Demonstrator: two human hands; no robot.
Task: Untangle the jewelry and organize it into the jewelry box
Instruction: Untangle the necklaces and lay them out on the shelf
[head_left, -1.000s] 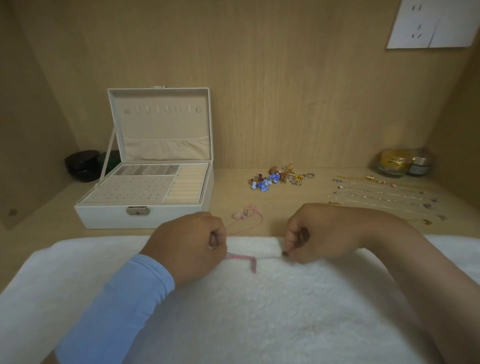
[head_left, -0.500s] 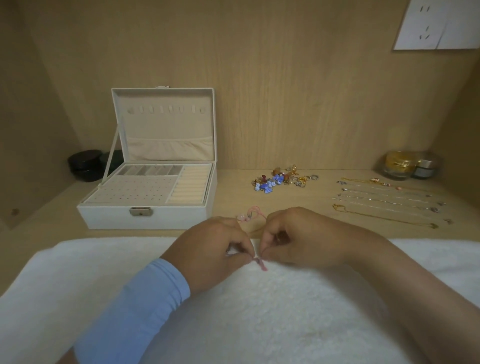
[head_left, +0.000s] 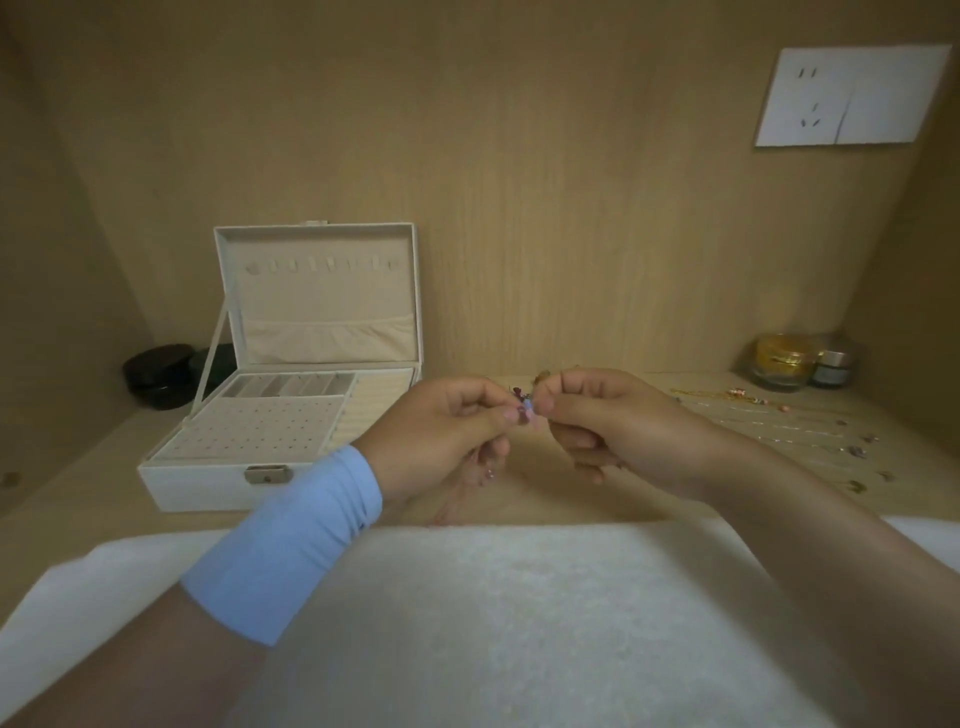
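Above the middle of the bench (head_left: 571, 501), two bare hands meet fingertip to fingertip, held clear of the surface. The left hand (head_left: 447, 431), with a light blue sleeve (head_left: 291, 540) at the wrist, and the right hand (head_left: 613, 421) each pinch a small pink cord piece (head_left: 523, 413) between thumb and forefinger. Their other fingers are curled in toward the palms. A faint pink strand seems to hang below the left hand, too blurred to follow.

Toward the bench's left side, a white jewelry box (head_left: 208, 480) stands open, lid upright, with a dotted earring pad and ring rolls inside. Behind it, at the back left corner, sit two dark round containers (head_left: 156, 374). Along the right side, several thin chains (head_left: 779, 423) lie stretched out in rows, apart from one another. At the back right corner stand a gold jar (head_left: 784, 361) and a smaller grey-lidded jar (head_left: 834, 366), side by side. A white towel (head_left: 493, 613) covers the front edge. A white wall socket (head_left: 852, 96) is on the back panel, upper right.
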